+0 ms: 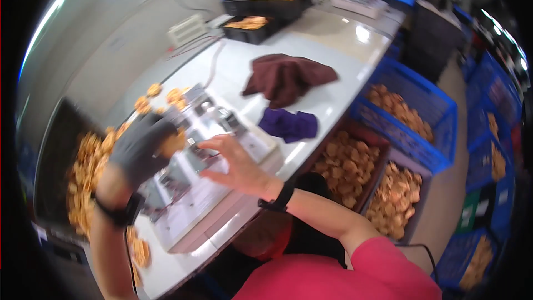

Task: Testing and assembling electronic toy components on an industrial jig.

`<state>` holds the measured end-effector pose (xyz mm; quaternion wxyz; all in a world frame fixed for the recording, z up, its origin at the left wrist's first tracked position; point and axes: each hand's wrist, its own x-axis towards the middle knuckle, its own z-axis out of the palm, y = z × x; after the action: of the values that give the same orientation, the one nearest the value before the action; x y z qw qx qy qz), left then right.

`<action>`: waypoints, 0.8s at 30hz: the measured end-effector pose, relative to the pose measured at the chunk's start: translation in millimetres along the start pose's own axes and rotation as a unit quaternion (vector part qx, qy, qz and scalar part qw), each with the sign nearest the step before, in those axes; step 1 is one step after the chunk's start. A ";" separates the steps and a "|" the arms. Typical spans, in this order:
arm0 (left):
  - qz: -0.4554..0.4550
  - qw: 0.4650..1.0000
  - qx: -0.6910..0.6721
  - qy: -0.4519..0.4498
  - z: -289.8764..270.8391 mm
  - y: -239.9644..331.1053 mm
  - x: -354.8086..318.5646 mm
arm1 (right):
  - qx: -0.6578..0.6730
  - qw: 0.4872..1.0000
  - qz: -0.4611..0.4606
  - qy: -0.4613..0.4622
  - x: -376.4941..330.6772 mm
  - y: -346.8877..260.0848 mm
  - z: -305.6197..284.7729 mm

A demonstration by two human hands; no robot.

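Note:
My left hand (140, 145), in a grey glove, is closed at the left side of a white bench device with metal fixtures (227, 116). At its fingertips shows a small yellow-tan piece (172, 143), blurred, so its kind is not clear. My right hand (240, 165) is bare and hovers over the device's near right part. Its thumb and fingers are apart, with nothing seen between them. Similar yellow-orange pieces (89, 172) fill a dark tray left of my left hand. A few loose ones (142, 104) lie on the table behind the device.
A brown cloth (286, 78) and a purple cloth (290, 125) lie on the white table (236, 58). Black bins (244, 32) of pieces stand at the back. Right of the table are a blue crate (444, 128) and other bins of tan pieces (395, 200).

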<state>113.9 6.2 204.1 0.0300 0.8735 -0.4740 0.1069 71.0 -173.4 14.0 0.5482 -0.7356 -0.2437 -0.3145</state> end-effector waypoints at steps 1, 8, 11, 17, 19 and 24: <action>-0.006 0.999 -0.044 0.005 -14.3 22.3 -17.3 | 0.016 1.000 -0.019 0.014 -2.6 -12.2 -1.6; -0.102 0.928 -0.357 -0.021 53.8 121.6 -84.3 | 0.217 0.959 0.125 -0.132 -98.2 -62.3 -51.7; -0.154 0.904 -0.400 -0.007 64.7 118.7 -115.0 | 0.223 0.873 0.366 -0.233 -149.3 -43.7 -94.5; -0.281 0.845 -0.452 0.057 59.5 94.9 -184.8 | 0.031 0.759 0.646 0.082 -252.0 45.4 -263.0; -0.332 0.831 -0.431 0.117 64.7 88.4 -204.8 | 0.010 0.827 0.531 0.187 -284.3 126.2 -367.7; -0.500 0.818 -0.185 0.214 80.0 73.8 -263.4 | -0.127 0.796 0.515 0.293 -241.7 193.7 -486.5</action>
<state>-74.0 169.8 65.7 0.3410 0.9235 0.0359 0.1721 -53.0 -697.9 -191.1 0.5757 -0.6886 0.3855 -0.2141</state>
